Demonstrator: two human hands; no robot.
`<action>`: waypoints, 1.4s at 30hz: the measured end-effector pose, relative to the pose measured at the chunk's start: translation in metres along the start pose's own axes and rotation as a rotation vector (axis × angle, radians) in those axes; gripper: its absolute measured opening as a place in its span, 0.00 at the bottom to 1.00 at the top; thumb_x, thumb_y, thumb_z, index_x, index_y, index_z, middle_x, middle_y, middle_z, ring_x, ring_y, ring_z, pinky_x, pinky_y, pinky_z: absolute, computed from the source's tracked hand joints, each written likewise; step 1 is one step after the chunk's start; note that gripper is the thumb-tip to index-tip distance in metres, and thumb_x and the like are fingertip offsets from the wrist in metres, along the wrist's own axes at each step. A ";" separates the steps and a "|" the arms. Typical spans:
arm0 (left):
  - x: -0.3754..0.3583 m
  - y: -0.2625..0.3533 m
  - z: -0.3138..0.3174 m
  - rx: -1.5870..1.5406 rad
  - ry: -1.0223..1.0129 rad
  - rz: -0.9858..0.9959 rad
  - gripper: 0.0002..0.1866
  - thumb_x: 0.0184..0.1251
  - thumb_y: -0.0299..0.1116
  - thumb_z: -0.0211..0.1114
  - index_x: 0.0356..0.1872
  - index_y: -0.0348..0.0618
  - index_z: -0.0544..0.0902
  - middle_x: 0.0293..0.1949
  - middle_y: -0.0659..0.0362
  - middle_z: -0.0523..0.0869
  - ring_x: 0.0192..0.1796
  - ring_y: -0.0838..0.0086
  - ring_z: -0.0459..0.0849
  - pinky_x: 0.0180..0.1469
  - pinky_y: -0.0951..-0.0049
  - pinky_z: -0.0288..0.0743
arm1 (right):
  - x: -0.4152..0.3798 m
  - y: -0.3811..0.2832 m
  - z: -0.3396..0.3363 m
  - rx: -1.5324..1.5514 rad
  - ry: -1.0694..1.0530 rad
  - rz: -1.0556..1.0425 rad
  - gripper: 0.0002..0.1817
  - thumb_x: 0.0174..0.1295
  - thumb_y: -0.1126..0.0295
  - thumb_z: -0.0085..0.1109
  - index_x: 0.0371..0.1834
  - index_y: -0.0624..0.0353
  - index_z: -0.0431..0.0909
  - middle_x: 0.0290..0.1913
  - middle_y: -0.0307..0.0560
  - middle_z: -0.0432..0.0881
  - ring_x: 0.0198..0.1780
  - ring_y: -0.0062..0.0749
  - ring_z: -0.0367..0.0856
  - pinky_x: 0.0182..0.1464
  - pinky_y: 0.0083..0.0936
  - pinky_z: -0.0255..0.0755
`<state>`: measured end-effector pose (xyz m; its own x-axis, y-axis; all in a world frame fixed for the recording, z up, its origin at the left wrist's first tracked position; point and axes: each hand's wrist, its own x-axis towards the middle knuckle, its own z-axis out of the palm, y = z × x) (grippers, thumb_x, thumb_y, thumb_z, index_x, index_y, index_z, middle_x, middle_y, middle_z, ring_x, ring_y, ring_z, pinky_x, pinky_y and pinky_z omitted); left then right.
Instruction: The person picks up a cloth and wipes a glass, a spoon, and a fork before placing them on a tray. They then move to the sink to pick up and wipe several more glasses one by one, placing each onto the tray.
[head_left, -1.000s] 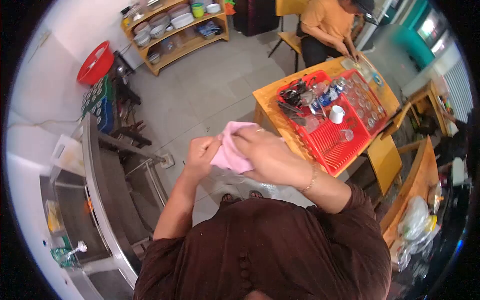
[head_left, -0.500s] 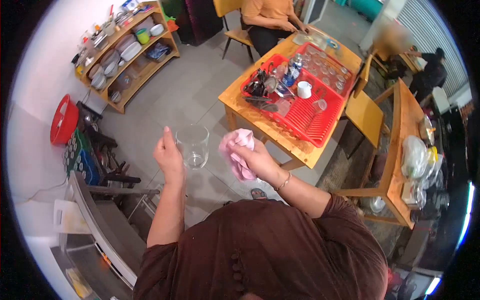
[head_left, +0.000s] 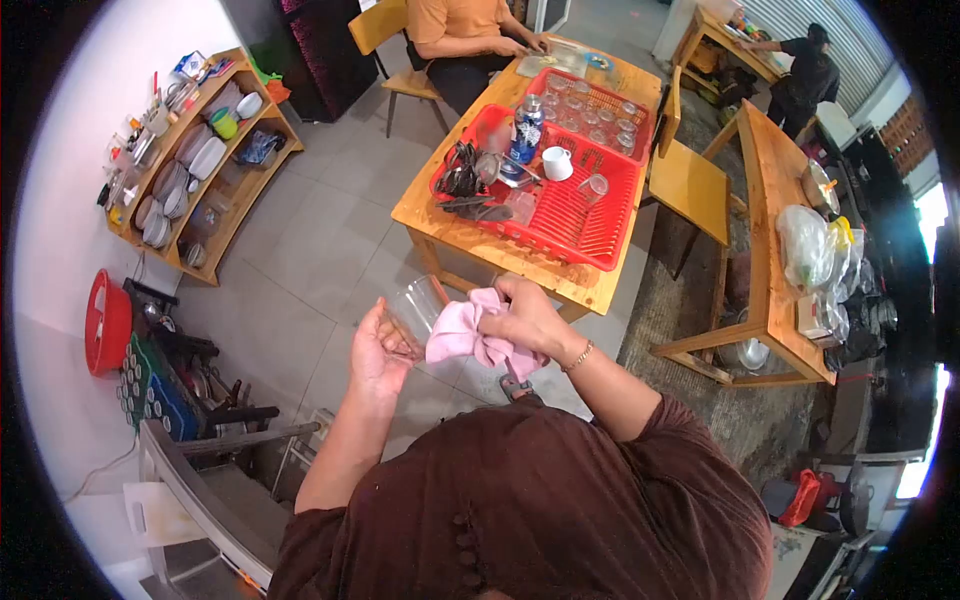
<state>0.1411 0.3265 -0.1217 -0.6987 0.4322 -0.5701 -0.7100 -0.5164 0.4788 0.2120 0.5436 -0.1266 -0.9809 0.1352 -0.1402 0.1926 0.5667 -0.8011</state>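
A clear glass mug (head_left: pixel 418 302) is tilted in front of me, with my left hand (head_left: pixel 384 348) gripping it near its lower end. My right hand (head_left: pixel 522 318) is closed around a bunched pink cloth (head_left: pixel 470 330). The cloth lies against the right side of the glass and covers part of it. Beyond my hands, a red dish rack (head_left: pixel 600 250) on the wooden table holds a white mug (head_left: pixel 557 163), a blue bottle (head_left: pixel 526 130), dark cutlery (head_left: pixel 460 172) and a small clear cup (head_left: pixel 594 187).
Several glasses stand in a red tray (head_left: pixel 640 155) behind the rack. A person in orange (head_left: pixel 455 25) sits at the table's far side; another in black (head_left: pixel 805 80) is farther back. A shelf (head_left: pixel 250 170) of dishes is left, a yellow chair (head_left: pixel 690 195) right.
The glass has gone from upright to tilted, and the pink cloth has come from apart to against it. My view has shifted, so the table and shelf appear farther left.
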 end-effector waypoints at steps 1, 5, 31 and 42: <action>0.004 -0.002 -0.003 0.003 -0.006 -0.006 0.26 0.67 0.46 0.56 0.10 0.61 0.57 0.08 0.72 0.58 0.13 0.83 0.59 0.21 0.77 0.58 | -0.004 0.002 -0.002 -0.001 0.007 0.005 0.21 0.47 0.68 0.61 0.44 0.64 0.71 0.34 0.48 0.78 0.35 0.30 0.77 0.36 0.28 0.72; 0.013 0.012 0.000 0.050 0.003 0.090 0.26 0.66 0.46 0.56 0.10 0.60 0.57 0.08 0.73 0.59 0.13 0.84 0.60 0.20 0.79 0.59 | -0.018 -0.005 -0.026 -0.012 0.174 0.010 0.23 0.42 0.69 0.63 0.44 0.60 0.69 0.33 0.52 0.78 0.36 0.40 0.80 0.39 0.32 0.73; 0.150 -0.046 0.213 -0.076 -0.421 0.049 0.19 0.67 0.41 0.50 0.15 0.48 0.67 0.16 0.61 0.69 0.27 0.70 0.67 0.41 0.67 0.66 | 0.101 0.079 -0.198 1.332 -0.482 -0.156 0.42 0.59 0.62 0.58 0.71 0.66 0.46 0.69 0.50 0.57 0.68 0.29 0.55 0.67 0.26 0.52; 0.200 -0.083 0.230 0.359 -0.483 -0.113 0.12 0.68 0.33 0.53 0.27 0.38 0.75 0.33 0.53 0.80 0.41 0.68 0.78 0.49 0.67 0.68 | 0.104 0.136 -0.223 1.571 -0.312 0.323 0.32 0.63 0.59 0.56 0.66 0.62 0.58 0.55 0.46 0.73 0.52 0.28 0.75 0.53 0.25 0.70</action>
<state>0.0397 0.6261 -0.1219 -0.5184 0.7996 -0.3030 -0.7082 -0.2029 0.6763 0.1425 0.8162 -0.1198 -0.9132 -0.1933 -0.3588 0.3533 -0.8143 -0.4604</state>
